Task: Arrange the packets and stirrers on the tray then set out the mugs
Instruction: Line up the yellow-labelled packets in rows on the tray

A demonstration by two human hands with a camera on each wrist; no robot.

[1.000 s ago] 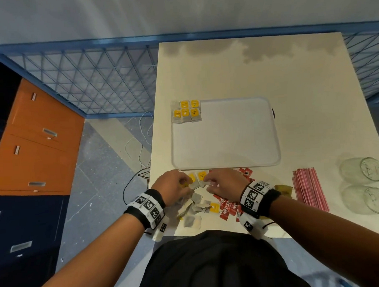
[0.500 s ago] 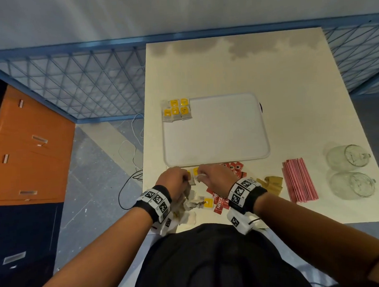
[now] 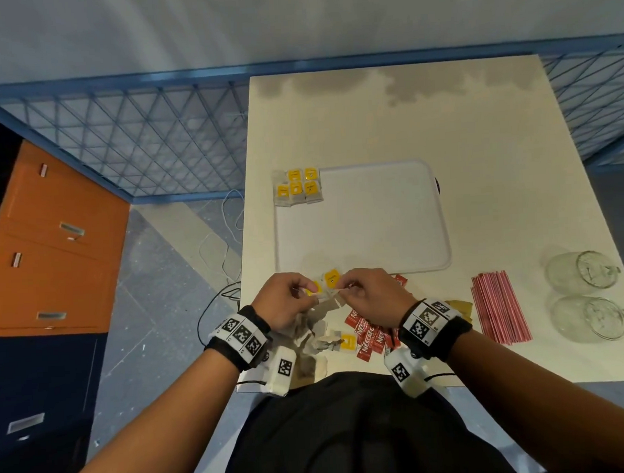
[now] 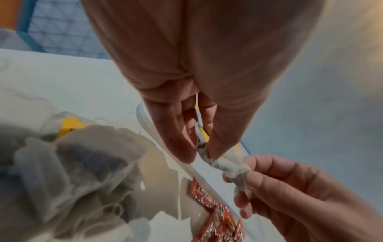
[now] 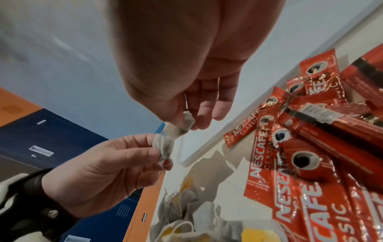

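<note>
Head view: both hands, left [image 3: 283, 300] and right [image 3: 372, 296], pinching teabag [image 3: 329, 289] at tray's [image 3: 442, 230] near edge; next, placing beside far-left teabags [image 3: 297, 187].

1. The tea bag [image 4: 222, 161] I pinch between my left hand [image 3: 283, 302] and right hand [image 3: 372, 296] is thin, matt, gauzy paper, crumpled, with dark leaf showing through.
2. The loose tea bags [image 5: 199, 217] in the pile look the same soft, fibrous paper, with matt yellow paper tags [image 3: 348, 342] and fine white threads.
3. The coffee sticks [image 5: 294, 163] are glossy red foil that is wrinkled and catches the light.
4. The tray [image 3: 374, 233] is smooth white plastic with a dull sheen.
5. The mugs [image 3: 585, 296] are clear glass.
6. The stirrers [image 3: 499, 306] look like smooth pink plastic.
7. The table [image 3: 405, 125] is a matt cream surface.
8. My wrist bands [image 3: 447, 332] are black cloth.
</note>
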